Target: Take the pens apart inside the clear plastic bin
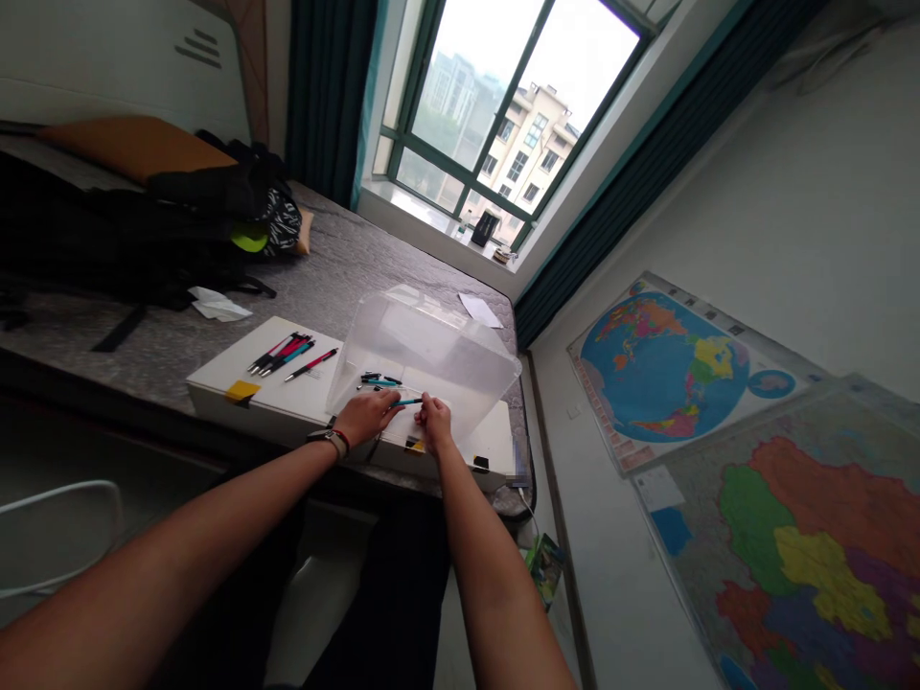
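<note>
Over the white box (327, 402), my left hand (366, 418) and my right hand (434, 422) grip a teal pen (409, 402) from its two ends, their fingertips closed on it. Just beyond my hands, several black and teal pen pieces (379, 381) lie at the opening of a translucent plastic bin (431, 350) resting on its side. To the left, a bunch of red, teal and black pens (280, 356) lies on the box. One red and black pen (310, 365) lies apart from the bunch. My fingers hide parts of the held pen.
The box stands on a grey mattress (323, 259). Black bags (144, 230) and a crumpled tissue (218, 305) lie to the left. Behind the bin is a sheet of paper (480, 310). A wall with a world map (668, 359) rises at the right.
</note>
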`<state>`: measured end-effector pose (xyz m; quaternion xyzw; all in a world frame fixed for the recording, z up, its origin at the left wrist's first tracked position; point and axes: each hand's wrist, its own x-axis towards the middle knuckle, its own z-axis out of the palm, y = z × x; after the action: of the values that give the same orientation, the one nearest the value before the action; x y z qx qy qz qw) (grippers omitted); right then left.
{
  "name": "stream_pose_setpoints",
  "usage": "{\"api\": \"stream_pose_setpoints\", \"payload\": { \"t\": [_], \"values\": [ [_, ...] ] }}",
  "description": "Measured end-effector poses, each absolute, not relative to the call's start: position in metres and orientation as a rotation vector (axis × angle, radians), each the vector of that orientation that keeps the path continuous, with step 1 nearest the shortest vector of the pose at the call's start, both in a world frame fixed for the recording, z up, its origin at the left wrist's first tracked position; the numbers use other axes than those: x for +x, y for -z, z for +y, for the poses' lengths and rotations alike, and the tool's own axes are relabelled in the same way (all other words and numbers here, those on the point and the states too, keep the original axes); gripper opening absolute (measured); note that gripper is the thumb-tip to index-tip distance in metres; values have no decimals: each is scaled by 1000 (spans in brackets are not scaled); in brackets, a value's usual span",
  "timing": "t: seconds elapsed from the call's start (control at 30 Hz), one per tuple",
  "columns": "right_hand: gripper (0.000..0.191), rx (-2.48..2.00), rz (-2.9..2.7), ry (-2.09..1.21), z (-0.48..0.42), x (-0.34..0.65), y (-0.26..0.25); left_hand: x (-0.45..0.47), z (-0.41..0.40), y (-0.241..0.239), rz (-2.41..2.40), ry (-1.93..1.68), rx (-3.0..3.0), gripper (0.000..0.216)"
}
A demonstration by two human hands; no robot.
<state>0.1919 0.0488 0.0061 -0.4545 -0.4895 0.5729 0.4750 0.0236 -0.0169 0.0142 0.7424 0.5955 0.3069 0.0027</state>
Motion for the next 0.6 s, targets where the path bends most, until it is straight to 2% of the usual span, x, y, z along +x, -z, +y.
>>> {"api": "stream_pose_setpoints", "payload": {
  "t": [0.27, 0.6],
  "values": [
    [38, -1107, -1176, -1406, 46, 192, -9, 27, -18, -17, 1898, -893, 2330, 50],
    [39, -1082, -1147, -1423, 46, 193, -9, 27, -19, -20, 1863, -867, 2343, 32]
  ]
}}
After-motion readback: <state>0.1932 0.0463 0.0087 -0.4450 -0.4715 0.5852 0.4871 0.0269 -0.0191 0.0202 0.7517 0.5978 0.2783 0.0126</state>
